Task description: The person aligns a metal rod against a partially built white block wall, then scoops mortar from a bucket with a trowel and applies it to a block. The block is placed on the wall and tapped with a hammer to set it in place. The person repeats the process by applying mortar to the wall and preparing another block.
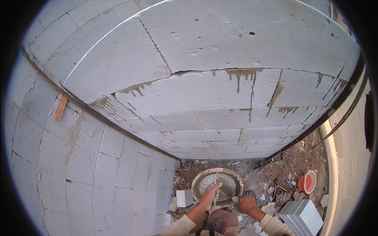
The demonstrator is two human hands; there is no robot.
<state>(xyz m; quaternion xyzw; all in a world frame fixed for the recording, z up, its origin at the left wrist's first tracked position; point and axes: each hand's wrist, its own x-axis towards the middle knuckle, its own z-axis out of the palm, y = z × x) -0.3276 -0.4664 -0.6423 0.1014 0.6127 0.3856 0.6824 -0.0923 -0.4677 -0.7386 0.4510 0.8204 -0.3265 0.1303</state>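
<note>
Left hand [212,193], I see, curled around thin greenish stick [215,200]; right hand [248,205] closed on trowel [227,193], blade inside tub [195,185] of grey mortar [208,180] just ahead of both grips. White block [184,198] left of them, red bucket [308,183] well off right.

Basin [197,184], bucket [302,184] on rubbly ground [291,169]

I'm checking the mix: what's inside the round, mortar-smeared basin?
Grey, mortar-like paste and what looks like a flat grey trowel blade. Whatever lies under the blade and left hand is hidden.
</note>
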